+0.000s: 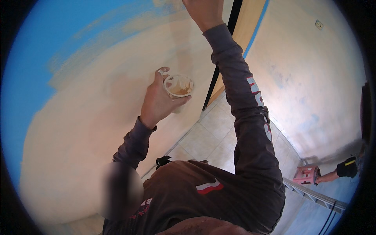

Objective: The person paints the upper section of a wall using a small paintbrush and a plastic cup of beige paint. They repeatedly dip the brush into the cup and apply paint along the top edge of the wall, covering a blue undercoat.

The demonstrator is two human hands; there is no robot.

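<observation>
My left hand (157, 101) grips a small plastic cup (178, 95) by its side. Cream-coloured paint coats the inside of the cup, and a smear of it is on one of my fingers. Behind the cup is a wall (97, 97) with cream paint over much of it and bright blue (38, 58) along the upper left. My right hand (205, 11) is raised to the top edge of the picture, close to the black-edged wooden frame. Its fingers are cut off there, so what it holds or touches is hidden.
A wooden door frame (249, 20) stands right of the painted wall, above a tiled floor (202, 136). Another wall (299, 88) carries a socket (319, 24). At lower right are a metal ladder (314, 194) and a person's leg (327, 177) by a pink plastic stool (305, 175).
</observation>
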